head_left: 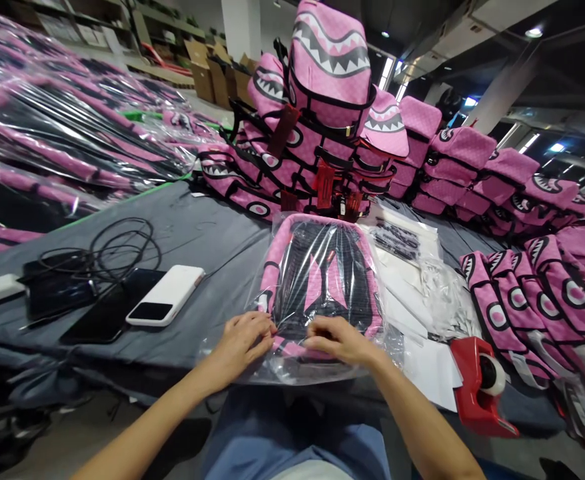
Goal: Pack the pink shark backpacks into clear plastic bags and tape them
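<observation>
A pink and black backpack (326,277) lies flat at the table's front edge, its black padded side up, inside a clear plastic bag (292,375). My left hand (246,339) rests at the bag's lower left, fingers curled together and pinching the plastic. At the lower right, my right hand (336,339) is closed too, thumb against fingers, on the plastic over the backpack's lower end. The bag's loose end spreads below both hands toward my lap. Exactly how much plastic sits between the fingertips is hidden.
A white power bank (165,295), dark phones and a black cable (125,247) lie left. On the right are a red tape dispenser (477,390), white papers (430,373) and pink pouches (505,313). Pink backpacks (330,60) are stacked behind; bagged ones (72,133) pile at left.
</observation>
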Demonstrator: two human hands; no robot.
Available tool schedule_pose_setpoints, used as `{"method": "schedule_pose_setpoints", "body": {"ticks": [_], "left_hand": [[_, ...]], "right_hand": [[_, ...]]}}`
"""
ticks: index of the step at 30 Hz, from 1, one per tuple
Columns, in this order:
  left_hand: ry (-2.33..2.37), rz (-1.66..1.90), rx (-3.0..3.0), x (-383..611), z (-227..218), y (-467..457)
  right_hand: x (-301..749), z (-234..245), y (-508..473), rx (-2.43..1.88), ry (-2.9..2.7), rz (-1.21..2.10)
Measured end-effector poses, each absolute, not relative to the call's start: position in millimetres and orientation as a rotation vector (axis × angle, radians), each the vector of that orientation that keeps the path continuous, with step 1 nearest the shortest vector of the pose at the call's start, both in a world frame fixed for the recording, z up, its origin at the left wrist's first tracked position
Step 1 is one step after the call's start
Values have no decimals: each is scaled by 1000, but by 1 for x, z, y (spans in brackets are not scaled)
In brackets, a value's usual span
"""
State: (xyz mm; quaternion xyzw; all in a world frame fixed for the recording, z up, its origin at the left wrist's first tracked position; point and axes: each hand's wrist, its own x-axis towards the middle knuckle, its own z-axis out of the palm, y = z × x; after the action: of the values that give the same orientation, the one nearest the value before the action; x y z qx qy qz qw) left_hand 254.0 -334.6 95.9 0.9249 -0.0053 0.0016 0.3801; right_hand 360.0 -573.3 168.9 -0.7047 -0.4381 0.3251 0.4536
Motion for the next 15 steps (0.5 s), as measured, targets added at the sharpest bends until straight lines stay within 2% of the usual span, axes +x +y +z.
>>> {"method": "schedule_pose_setpoints", "body": {"ticks": [3,6,8,10,12,15], "left_hand": [[-5,-13,2345,253,97,-336],[13,-13,2333,251,99,-338],[24,2,2322,250,99,-339],[29,16,2313,250,98,-338],[22,12,2316,250,96,-337],[20,11,2337,251,91,-335]], "right_hand": [[396,164,-521,-1953,-1437,1029],[415,153,-494,-2304,-1504,1125],[418,151,-495,-2533,-1460,940],[411,152,-508,-2676,-1424,614],[396,152,-528,-2596,-1528,386],[365,144,-557,-2256,-1858,290]]}}
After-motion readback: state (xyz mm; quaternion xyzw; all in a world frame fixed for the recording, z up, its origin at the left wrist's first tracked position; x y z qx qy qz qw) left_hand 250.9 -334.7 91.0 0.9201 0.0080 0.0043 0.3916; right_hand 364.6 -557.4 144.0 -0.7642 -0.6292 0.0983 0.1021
